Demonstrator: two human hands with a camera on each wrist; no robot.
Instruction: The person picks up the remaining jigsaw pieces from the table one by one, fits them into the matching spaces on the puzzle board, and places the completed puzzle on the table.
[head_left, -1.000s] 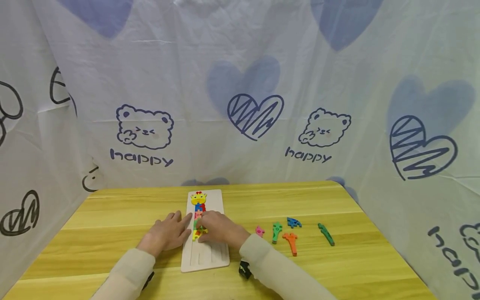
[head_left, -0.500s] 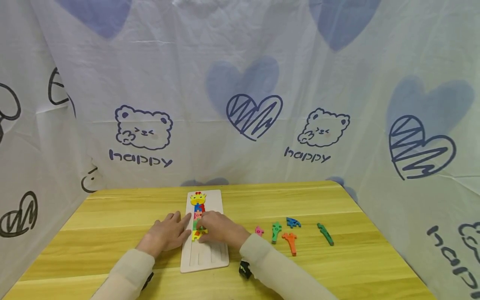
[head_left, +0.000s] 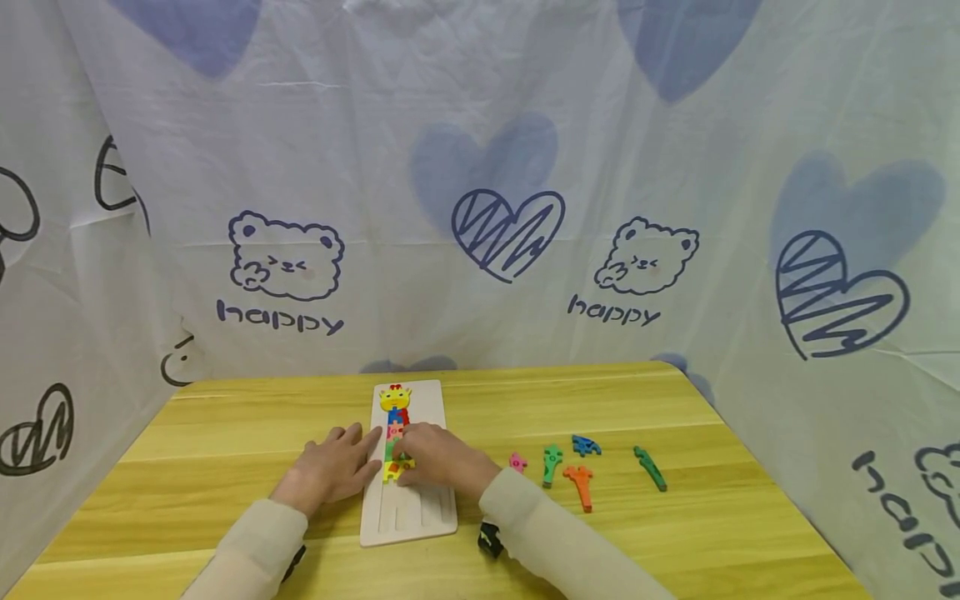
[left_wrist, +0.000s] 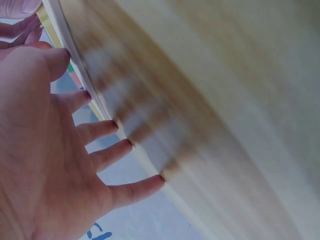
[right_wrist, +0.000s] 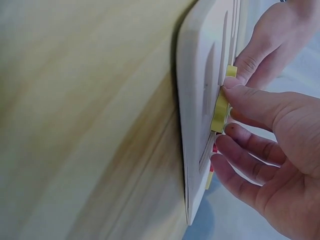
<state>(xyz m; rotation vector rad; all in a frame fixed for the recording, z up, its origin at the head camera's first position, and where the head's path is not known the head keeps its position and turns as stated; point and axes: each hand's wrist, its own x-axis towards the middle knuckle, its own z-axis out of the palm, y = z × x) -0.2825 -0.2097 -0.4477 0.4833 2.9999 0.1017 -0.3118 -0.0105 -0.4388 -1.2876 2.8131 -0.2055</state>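
A white puzzle board (head_left: 429, 408) lies lengthwise on the table, with a yellow giraffe head (head_left: 395, 399) at its far end. Below the head, blue, red, pink and green pieces run down the neck recess. My right hand (head_left: 438, 458) pinches a yellow puzzle piece (right_wrist: 220, 112) between thumb and index finger, low over the board's middle; its other fingers are loosely bent and partly cover the neck pieces. My left hand (head_left: 330, 471) has its fingers spread, fingertips at the board's left edge, as the left wrist view also shows. Grooves at the board's near end hold no pieces.
Loose puzzle pieces lie to the right of the board: a pink one (head_left: 517, 462), a green one (head_left: 552, 464), an orange one (head_left: 581, 487), a blue one (head_left: 586, 446) and a dark green one (head_left: 650, 468). A printed cloth (head_left: 405, 333) hangs behind the wooden table (head_left: 247, 417).
Both hands stay in nearly the same place over the board. The head view shifts very slightly; the loose pieces keep their positions.
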